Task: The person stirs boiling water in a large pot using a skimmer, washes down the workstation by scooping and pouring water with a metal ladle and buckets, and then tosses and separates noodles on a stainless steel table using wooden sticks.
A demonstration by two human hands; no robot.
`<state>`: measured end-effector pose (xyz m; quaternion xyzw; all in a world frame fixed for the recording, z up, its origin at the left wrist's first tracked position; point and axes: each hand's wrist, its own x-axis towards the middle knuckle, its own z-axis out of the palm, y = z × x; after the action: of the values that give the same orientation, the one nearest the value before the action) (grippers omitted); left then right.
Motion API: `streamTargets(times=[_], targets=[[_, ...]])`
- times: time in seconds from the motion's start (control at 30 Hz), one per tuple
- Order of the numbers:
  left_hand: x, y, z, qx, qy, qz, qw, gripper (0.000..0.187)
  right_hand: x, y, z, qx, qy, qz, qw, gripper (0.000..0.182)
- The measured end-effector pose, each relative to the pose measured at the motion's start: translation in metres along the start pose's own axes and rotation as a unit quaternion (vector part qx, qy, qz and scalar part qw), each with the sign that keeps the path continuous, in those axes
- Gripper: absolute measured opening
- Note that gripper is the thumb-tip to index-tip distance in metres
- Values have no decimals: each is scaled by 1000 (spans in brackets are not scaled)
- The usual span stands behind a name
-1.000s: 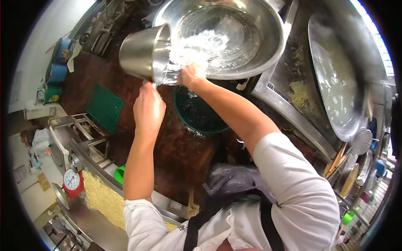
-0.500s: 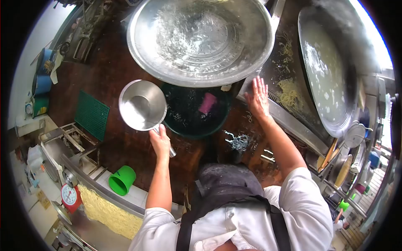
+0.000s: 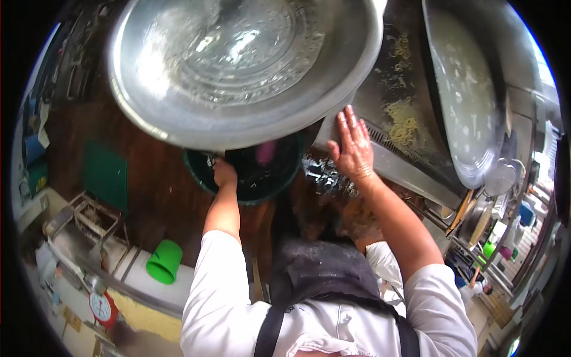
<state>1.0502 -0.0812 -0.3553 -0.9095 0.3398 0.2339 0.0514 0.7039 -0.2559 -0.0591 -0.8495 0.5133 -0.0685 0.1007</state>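
My left hand (image 3: 225,174) is closed round the handle of a metal saucepan (image 3: 210,159). Only a bit of the handle shows; the rest is out of sight under the rim of a large metal basin (image 3: 196,128) with water in it. Below the basin is a dark green tub (image 3: 253,199) with a pink thing (image 3: 266,153) inside. My right hand (image 3: 355,149) holds nothing. Its fingers are stretched out beside the basin's rim, at the metal edge of the cooking counter (image 3: 404,172); whether it touches is hard to tell.
A big wok (image 3: 467,89) of cloudy liquid stands at the right, with loose noodles (image 3: 403,122) on the counter near it. At left are a green bucket (image 3: 164,262), a red scale (image 3: 102,309) and a green mat (image 3: 105,177). Another person (image 3: 474,290) is at far right.
My left hand has carried the saucepan forward, under the basin's rim and over the tub. My right hand stays open near the counter edge. The view has shifted, and the basin appears larger and further left.
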Motion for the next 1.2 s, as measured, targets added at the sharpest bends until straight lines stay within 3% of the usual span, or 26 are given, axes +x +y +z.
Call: streamTargets(times=[0.07,0.17,0.2,0.27,0.4,0.6,0.8,0.9,1.07,1.2], targets=[[-1,23,-9,1,-68,13,998,28,1,4,1,13,1,-2,1000,73],[35,-9,83,-31,-38,190,980,28,1,3,0,13,-16,6,1000,75],[31,-4,74,-135,-135,109,976,27,0,4,0,16,-20,6,1000,75],[25,11,26,-331,-312,-57,889,26,-1,6,0,19,-13,4,1000,74],[-29,-27,-54,-535,-292,-136,781,16,-3,4,-5,30,-12,8,999,76],[-157,-63,-197,-672,-212,-123,699,20,-7,5,-9,48,12,5,999,73],[-248,-55,-361,-647,-111,-87,750,30,-10,9,-13,66,24,-4,998,73],[-267,-28,-427,-629,-104,-50,769,37,-12,12,-14,76,18,-5,997,72],[-259,78,-519,-602,-114,31,790,32,-13,20,-12,104,20,-15,994,71],[-199,183,-577,-530,-126,104,832,29,-11,25,-18,124,-8,-17,992,73]])
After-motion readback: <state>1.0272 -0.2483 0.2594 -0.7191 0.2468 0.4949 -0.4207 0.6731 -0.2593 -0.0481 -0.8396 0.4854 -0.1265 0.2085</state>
